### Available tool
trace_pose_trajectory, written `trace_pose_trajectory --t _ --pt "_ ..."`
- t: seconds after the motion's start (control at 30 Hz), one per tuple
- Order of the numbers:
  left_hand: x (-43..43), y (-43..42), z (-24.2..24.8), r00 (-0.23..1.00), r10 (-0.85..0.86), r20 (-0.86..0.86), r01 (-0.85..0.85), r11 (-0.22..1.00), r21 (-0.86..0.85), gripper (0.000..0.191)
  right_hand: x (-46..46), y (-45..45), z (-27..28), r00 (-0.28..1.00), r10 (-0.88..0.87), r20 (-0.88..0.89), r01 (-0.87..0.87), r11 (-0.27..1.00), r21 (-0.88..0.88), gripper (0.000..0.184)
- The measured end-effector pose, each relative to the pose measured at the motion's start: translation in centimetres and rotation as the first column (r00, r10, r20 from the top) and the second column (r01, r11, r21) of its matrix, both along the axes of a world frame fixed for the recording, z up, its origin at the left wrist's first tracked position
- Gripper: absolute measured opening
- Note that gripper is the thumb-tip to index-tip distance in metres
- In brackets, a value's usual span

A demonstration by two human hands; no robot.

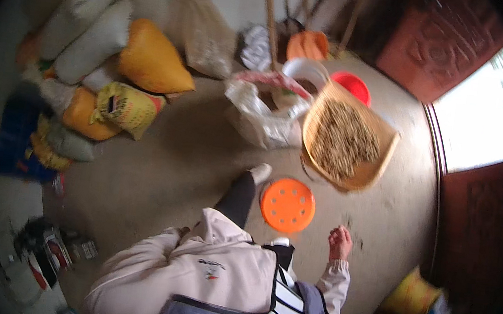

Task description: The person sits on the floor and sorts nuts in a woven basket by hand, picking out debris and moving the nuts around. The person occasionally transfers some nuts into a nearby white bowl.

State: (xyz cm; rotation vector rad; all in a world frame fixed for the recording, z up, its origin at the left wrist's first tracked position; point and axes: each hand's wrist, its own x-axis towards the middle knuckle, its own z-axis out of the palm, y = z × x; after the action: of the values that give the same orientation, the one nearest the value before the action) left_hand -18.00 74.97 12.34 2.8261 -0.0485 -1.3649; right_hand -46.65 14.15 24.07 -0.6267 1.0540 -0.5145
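Observation:
My right hand (339, 244) hangs over the concrete floor at the end of a pale sleeve, its fingers loosely curled and nothing visible in it. My left hand is out of sight, hidden at the end of its sleeve against the pale jacket. Nearest to the right hand is a round orange plastic stool (287, 206) with holes in its seat. Beyond the stool, a woven winnowing basket (372, 176) holds a heap of brown pods (346, 140), perhaps peanuts. Left of the basket stands an open white woven sack (255, 125) with its rim rolled down.
A white bucket (306, 68) and a red basin (352, 87) sit behind the basket. Full sacks (153, 59) are piled at the left. Long-handled tools (270, 15) lean against the wall. At the right, carved red doors (440, 48) flank a bright doorway; a yellow sack (412, 294) lies lower right.

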Motion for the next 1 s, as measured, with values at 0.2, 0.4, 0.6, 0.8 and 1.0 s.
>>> trace_pose_trajectory --t 0.2,0.4,0.6,0.8,1.0 --pt "5.4 1.6 -0.8 0.991 -0.084 0.105 0.095 0.990 -0.107 0.014 -16.4 18.1 -7.0 0.948 -0.246 -0.202 0.300 0.904 0.304 0.010" --pt "13.8 -0.2 -2.6 0.909 0.139 0.394 0.087 0.859 -0.504 0.008 -17.1 32.4 -11.6 0.803 0.373 -0.465 -0.288 0.926 0.244 0.017" --pt "20.5 20.6 -3.9 0.877 0.478 0.047 -0.388 0.762 -0.519 0.019 8.0 38.6 -8.4 0.655 0.558 -0.510 -0.469 0.829 0.305 0.016" --pt "30.5 39.5 -5.3 0.781 0.459 0.423 -0.365 0.886 -0.288 0.026 30.7 44.5 -5.2 0.494 0.730 -0.472 -0.721 0.647 0.247 0.016" --pt "47.2 35.8 -3.4 0.839 0.434 0.328 -0.365 0.896 -0.252 0.031 44.5 45.4 -5.2 0.299 0.823 -0.483 -0.848 0.461 0.260 0.016"
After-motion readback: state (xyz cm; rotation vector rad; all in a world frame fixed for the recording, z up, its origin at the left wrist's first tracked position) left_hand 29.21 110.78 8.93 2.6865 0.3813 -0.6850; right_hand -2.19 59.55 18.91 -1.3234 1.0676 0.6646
